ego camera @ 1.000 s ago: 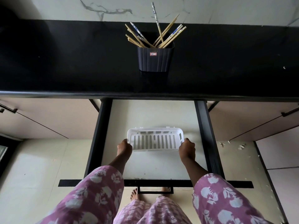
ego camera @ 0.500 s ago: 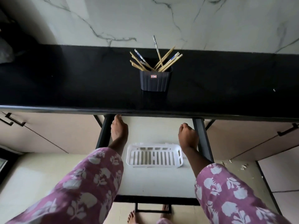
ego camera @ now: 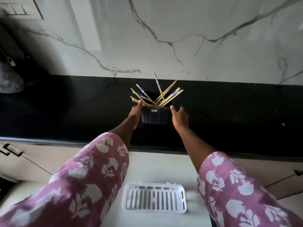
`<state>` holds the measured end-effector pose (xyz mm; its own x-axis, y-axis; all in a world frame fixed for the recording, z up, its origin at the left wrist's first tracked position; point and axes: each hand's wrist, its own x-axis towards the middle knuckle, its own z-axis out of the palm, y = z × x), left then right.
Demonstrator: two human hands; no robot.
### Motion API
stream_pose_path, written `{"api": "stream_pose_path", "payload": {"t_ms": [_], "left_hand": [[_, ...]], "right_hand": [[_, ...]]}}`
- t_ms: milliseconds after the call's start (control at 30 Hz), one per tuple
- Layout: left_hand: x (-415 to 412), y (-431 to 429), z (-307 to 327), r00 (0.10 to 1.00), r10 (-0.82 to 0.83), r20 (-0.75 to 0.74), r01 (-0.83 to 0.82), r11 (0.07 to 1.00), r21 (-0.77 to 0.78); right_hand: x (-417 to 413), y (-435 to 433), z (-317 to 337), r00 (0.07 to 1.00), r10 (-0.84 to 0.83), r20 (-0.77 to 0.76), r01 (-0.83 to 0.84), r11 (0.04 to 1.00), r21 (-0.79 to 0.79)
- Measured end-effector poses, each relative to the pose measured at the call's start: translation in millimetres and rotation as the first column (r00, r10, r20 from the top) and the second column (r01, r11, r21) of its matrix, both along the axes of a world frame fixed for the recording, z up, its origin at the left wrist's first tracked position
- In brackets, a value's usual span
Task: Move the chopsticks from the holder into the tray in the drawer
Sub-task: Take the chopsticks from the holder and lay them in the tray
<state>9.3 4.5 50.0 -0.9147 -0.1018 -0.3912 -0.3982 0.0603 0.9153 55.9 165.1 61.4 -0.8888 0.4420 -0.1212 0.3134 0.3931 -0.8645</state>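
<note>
Several wooden chopsticks point(ego camera: 165, 95), some with blue-patterned tops, stand fanned out in a dark ribbed holder point(ego camera: 155, 117) on the black counter point(ego camera: 65, 112). My left hand point(ego camera: 135, 113) lies flat against the holder's left side, its fingertips at the rim by the leftmost chopsticks. My right hand point(ego camera: 179, 117) is at the holder's right side with fingers apart, the thumb by the top corner. Neither hand holds a chopstick. A white slotted tray point(ego camera: 154, 198) lies empty on the pale floor of the open drawer point(ego camera: 157, 166) below the counter.
A marble wall rises right behind the holder. A grey bag point(ego camera: 9, 81) sits on the counter at far left, under a switch plate point(ego camera: 19, 8). Cabinet fronts with dark handles point(ego camera: 11, 150) flank the drawer.
Both hands left the tray, rose past the drawer's back edge and reached the two sides of the holder. The view tilted up toward the wall. The tray stayed in the drawer.
</note>
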Motion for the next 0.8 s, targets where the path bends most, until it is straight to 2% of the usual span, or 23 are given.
{"api": "stream_pose_path", "payload": {"t_ms": [67,167,300,400,567,700,767,800], "left_hand": [[-3,12,0,0.998,0.018,-0.055,-0.016,0.999,0.048],[-7,27,-5,0.995,0.053,-0.087,-0.045,0.995,0.088],[-9,42,-3,0.993,0.004,-0.116,0.008,0.995,0.099],[-13,54,-7,0.991,-0.017,-0.132,0.024,0.999,0.049],[-6,68,-12,0.977,-0.069,-0.201,0.081,0.995,0.052],[4,71,-18,0.964,-0.095,-0.247,0.105,0.994,0.029],[7,64,-21,0.963,-0.112,-0.246,0.108,0.994,-0.032],[7,57,-23,0.963,-0.142,-0.23,0.119,0.987,-0.111]], "right_hand": [[-14,0,0,0.999,0.027,0.041,-0.025,0.998,-0.057],[-25,4,-5,0.99,0.118,0.076,-0.117,0.993,-0.012],[-31,15,-11,1.0,0.027,0.009,-0.028,0.999,0.026],[-27,23,-14,0.999,-0.025,-0.021,0.026,0.999,0.033],[-16,32,-15,0.995,-0.101,-0.019,0.102,0.992,0.068],[-7,39,-13,0.995,-0.099,-0.015,0.099,0.991,0.094],[-6,39,-11,0.995,-0.098,-0.01,0.098,0.983,0.155],[-6,39,-9,0.994,-0.11,-0.014,0.111,0.974,0.195]]}}
